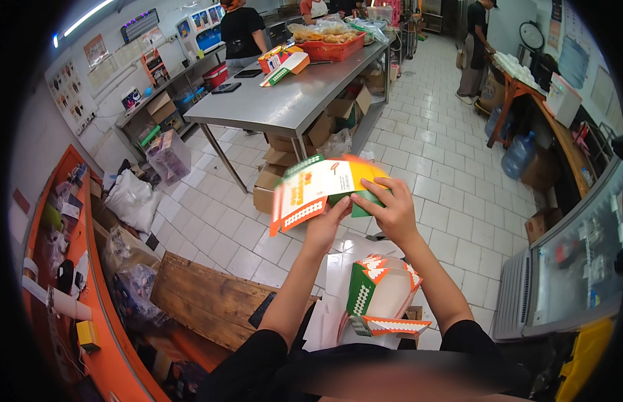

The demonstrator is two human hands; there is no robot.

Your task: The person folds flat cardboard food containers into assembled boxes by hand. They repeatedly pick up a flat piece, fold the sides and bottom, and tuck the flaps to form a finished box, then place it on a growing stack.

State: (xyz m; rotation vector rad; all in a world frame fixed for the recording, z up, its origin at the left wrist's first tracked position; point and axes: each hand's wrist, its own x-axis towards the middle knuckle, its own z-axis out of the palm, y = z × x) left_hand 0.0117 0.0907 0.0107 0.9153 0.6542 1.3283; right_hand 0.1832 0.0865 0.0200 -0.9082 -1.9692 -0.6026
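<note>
Head view: one picture, looking down from the person's head.
Left hand: the left hand (325,224) is closed on the lower edge of a flat cardboard box blank (318,187), fingers curled under it.
Right hand: the right hand (388,208) grips the right side of the same blank, thumb on its face and fingers bent over the edge.
Box blank: held up in front of the chest, tilted, white and orange with green trim, in the middle of the scene above the floor.
Folded box: a folded box (382,295) of the same colours stands open just below the hands, near the body, on a stack of flat sheets (331,315).
Near surface: a wooden board (204,301) lies to the left of the stack; its top is bare planks.
Left side: an orange counter (110,348) curves along the near left, crowded with small items.
Floor: white floor tiles (445,174) run from the hands to the far end of the room.
Far table: a steel table (291,100) stands far and left of centre, with a red basket (335,47) of bagged goods on it and cardboard cartons (278,171) beneath.
People: one person (241,30) stands beyond the table, another person (475,47) at the far right by a bench.
Right side: a glass display case (579,261) stands near right; a blue water jug (519,154) sits on the floor beyond it.
</note>
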